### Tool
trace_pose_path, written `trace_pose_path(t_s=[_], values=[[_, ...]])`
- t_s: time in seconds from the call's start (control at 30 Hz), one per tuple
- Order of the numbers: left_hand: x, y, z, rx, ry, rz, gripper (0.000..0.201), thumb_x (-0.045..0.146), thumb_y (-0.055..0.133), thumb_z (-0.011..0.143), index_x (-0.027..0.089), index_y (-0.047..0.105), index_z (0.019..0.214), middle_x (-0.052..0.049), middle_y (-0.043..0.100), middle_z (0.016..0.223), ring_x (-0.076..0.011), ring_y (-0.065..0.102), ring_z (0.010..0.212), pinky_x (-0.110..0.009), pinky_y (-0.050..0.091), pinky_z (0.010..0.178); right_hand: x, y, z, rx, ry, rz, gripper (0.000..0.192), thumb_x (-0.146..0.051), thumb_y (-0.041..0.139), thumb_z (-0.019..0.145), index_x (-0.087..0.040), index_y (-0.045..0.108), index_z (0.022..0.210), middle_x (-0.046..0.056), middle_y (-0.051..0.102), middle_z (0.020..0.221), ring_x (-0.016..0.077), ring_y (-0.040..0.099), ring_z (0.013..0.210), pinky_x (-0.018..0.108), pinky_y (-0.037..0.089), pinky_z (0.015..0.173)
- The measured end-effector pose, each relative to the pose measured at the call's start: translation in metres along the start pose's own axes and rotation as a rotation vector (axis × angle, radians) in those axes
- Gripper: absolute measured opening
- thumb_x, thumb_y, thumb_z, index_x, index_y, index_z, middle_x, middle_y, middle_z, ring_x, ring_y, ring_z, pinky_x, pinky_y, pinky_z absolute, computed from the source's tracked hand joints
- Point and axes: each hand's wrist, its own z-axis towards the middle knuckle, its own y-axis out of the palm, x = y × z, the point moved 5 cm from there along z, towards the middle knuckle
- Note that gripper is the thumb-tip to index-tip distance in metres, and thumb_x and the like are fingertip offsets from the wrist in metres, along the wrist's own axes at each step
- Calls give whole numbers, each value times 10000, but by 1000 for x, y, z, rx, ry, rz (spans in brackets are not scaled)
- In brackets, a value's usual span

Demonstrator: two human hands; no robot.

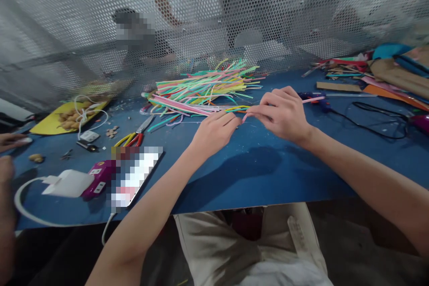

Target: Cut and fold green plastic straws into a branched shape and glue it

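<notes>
Between my fingertips is a pink pipe cleaner (pixel 313 99). My right hand (pixel 281 111) pinches it, and its long end sticks out to the right past the knuckles. My left hand (pixel 217 133) is closed on the other end, with the fingers close to the right hand's and the exact grip partly hidden. A bent bit of pink shows in the small gap between the hands. Just beyond them lies a large loose pile of pipe cleaners (pixel 204 87) in green, pink, yellow and other colours.
A phone (pixel 139 176), a purple power strip (pixel 99 179) with a white charger (pixel 69 183), and scissors (pixel 139 133) lie left. A blue glue gun (pixel 323 103) trails a black cable right. Another person's hand (pixel 11 141) rests far left. Perforated metal mesh (pixel 201 18) stands behind.
</notes>
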Motion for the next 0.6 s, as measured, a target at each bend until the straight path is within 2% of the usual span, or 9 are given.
trace_pose_path(t_s=[0.13, 0.27, 0.37, 0.6], values=[[3, -1, 0, 75, 36, -175, 127, 174, 525, 1014, 185, 650, 1026, -51, 736, 961, -166, 669, 869, -308, 518, 824, 11, 11, -3, -66, 101, 146, 235, -432, 636, 973, -291, 822, 955, 18, 650, 776, 160, 509, 725, 346, 360, 733], [1, -7, -2, 195, -41, -367, 99, 157, 579, 987, 191, 661, 1029, -48, 746, 968, -152, 678, 885, -295, 536, 842, 18, 22, -7, -153, 215, 364, 256, -411, 613, 988, -270, 826, 996, 19, 655, 800, 143, 544, 715, 301, 402, 683], [0, -12, -3, 272, -97, -436, 84, 153, 597, 975, 189, 668, 1003, -40, 741, 926, -137, 678, 849, -271, 536, 788, 21, 27, -8, -198, 279, 525, 258, -442, 638, 969, -271, 829, 996, 2, 648, 766, 117, 528, 649, 279, 384, 620], [-5, -20, -4, 369, -315, -443, 138, 260, 581, 1001, 186, 679, 936, -37, 718, 832, -117, 609, 699, -256, 480, 636, 11, 28, -9, -208, 211, 643, 268, -436, 646, 964, -234, 823, 958, 4, 672, 742, 115, 565, 651, 264, 416, 630]])
